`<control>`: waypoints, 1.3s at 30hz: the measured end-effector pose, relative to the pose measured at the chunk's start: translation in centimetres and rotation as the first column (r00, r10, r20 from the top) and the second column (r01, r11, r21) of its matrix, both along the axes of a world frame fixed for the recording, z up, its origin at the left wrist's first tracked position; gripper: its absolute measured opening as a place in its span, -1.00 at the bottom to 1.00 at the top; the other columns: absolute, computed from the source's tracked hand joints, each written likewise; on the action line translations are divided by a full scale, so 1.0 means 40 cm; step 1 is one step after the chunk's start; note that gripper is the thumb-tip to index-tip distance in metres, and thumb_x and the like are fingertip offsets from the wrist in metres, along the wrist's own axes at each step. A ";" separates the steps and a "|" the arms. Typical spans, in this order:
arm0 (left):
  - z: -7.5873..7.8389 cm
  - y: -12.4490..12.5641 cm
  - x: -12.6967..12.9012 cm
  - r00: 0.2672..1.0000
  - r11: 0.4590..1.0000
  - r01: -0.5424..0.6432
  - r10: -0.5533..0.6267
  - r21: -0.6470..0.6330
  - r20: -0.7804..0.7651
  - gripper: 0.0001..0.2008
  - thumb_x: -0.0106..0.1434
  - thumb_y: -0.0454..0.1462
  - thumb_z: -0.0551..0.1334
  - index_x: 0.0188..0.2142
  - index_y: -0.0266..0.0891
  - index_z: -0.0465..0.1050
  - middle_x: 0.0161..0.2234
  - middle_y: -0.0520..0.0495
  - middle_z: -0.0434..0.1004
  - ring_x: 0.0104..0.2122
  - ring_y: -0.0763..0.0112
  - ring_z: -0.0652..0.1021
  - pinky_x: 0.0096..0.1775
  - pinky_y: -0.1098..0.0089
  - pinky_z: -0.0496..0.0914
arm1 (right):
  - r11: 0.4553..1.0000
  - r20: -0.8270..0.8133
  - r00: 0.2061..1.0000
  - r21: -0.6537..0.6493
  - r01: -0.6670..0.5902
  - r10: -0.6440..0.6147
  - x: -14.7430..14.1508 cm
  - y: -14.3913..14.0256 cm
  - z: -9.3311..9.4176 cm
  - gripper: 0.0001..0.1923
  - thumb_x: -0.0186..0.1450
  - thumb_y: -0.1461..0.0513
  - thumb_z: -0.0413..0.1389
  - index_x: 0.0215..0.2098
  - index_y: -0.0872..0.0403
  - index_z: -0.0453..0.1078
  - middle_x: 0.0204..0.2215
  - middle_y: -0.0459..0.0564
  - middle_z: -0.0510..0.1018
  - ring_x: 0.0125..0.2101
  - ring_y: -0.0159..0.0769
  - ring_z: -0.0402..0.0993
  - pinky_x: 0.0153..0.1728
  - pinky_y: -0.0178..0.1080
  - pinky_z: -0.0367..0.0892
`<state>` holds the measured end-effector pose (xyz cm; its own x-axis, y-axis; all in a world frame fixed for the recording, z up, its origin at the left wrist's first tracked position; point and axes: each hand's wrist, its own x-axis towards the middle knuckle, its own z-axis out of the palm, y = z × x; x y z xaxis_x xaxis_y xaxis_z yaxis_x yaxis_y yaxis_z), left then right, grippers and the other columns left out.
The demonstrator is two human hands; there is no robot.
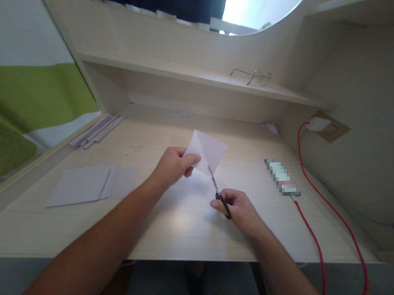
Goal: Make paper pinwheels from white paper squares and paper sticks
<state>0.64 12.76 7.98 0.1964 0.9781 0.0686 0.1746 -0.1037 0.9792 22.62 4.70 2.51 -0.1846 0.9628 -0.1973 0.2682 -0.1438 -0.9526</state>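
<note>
A square sheet of white paper (210, 147) with a crease down its middle is raised above the desk. My left hand (174, 167) pinches its left side, thumb on top. Black-handled scissors (223, 204) are in my right hand (239, 209), thumb and fingers around the handles. Their blades point up and away from me and meet the paper at its near corner, along the crease. Whether the blades have cut into it I cannot tell.
Left on the desk (169, 241) lie a stack of white sheets (78, 184), paper strips (99, 130) and small scraps (136, 147). A paper snowflake (181, 114) lies at the back. Glasses (257, 77) rest on the shelf. Right are a phone (282, 177) and red cable (332, 206).
</note>
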 end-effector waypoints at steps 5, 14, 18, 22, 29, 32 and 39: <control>0.002 -0.007 0.007 0.999 0.999 0.035 -0.035 -0.006 -0.027 -0.65 0.15 -0.17 0.26 -0.71 -0.23 0.32 -0.71 0.03 0.34 -0.65 0.50 0.27 -0.50 0.39 0.11 | 1.000 -0.019 1.000 -0.025 -0.001 0.001 -0.006 -0.002 0.010 -0.58 0.17 -0.02 0.35 -0.52 0.05 0.30 -0.60 -0.20 0.29 -0.55 -0.41 0.12 -0.49 -0.27 0.02; -0.002 -0.010 0.014 0.996 0.998 0.057 -0.058 -0.013 -0.064 -0.66 0.13 -0.16 0.25 -0.71 -0.22 0.33 -0.72 0.04 0.33 -0.65 0.49 0.27 -0.51 0.40 0.11 | 1.000 -0.024 1.000 -0.025 -0.002 0.001 -0.007 0.000 0.011 -0.57 0.14 -0.04 0.35 -0.53 0.04 0.29 -0.61 -0.20 0.28 -0.55 -0.40 0.12 -0.48 -0.26 0.04; -0.004 -0.009 0.014 0.997 0.998 0.056 -0.057 -0.016 -0.049 -0.66 0.13 -0.17 0.25 -0.70 -0.22 0.33 -0.72 0.04 0.33 -0.65 0.50 0.26 -0.52 0.40 0.11 | 1.000 -0.014 1.000 -0.020 -0.009 0.009 -0.005 0.001 0.006 -0.57 0.16 -0.04 0.34 -0.53 0.04 0.30 -0.59 -0.19 0.29 -0.54 -0.40 0.13 -0.48 -0.26 0.05; -0.005 -0.009 0.013 0.997 0.998 0.057 -0.058 -0.013 -0.049 -0.66 0.13 -0.17 0.25 -0.70 -0.22 0.33 -0.72 0.04 0.33 -0.65 0.50 0.27 -0.51 0.40 0.11 | 1.000 -0.012 1.000 -0.018 -0.008 0.007 -0.004 -0.001 0.007 -0.58 0.17 -0.04 0.33 -0.52 0.05 0.30 -0.58 -0.19 0.29 -0.54 -0.40 0.12 -0.47 -0.26 0.04; 0.007 -0.015 0.014 0.996 0.999 0.043 -0.044 -0.019 -0.073 -0.67 0.13 -0.16 0.25 -0.70 -0.23 0.33 -0.71 0.03 0.34 -0.64 0.49 0.27 -0.51 0.40 0.11 | 1.000 -0.007 1.000 -0.014 0.005 -0.005 -0.004 -0.001 0.008 -0.59 0.18 -0.02 0.33 -0.53 0.05 0.30 -0.58 -0.19 0.28 -0.53 -0.40 0.12 -0.47 -0.26 0.04; 0.009 -0.015 0.015 0.997 0.999 0.042 -0.044 -0.026 -0.067 -0.67 0.12 -0.16 0.25 -0.69 -0.23 0.35 -0.72 0.03 0.34 -0.65 0.50 0.26 -0.52 0.41 0.11 | 1.000 -0.008 1.000 -0.016 0.008 -0.009 -0.003 0.000 0.005 -0.59 0.17 -0.01 0.34 -0.53 0.05 0.30 -0.59 -0.20 0.27 -0.54 -0.40 0.12 -0.47 -0.26 0.02; -0.003 -0.008 0.017 0.997 0.999 0.043 -0.044 -0.027 -0.063 -0.67 0.11 -0.15 0.26 -0.70 -0.23 0.34 -0.72 0.04 0.35 -0.66 0.51 0.27 -0.52 0.41 0.12 | 1.000 0.003 1.000 -0.012 0.006 -0.006 -0.004 0.001 0.011 -0.59 0.17 -0.01 0.33 -0.53 0.05 0.29 -0.59 -0.20 0.27 -0.54 -0.41 0.11 -0.47 -0.26 0.03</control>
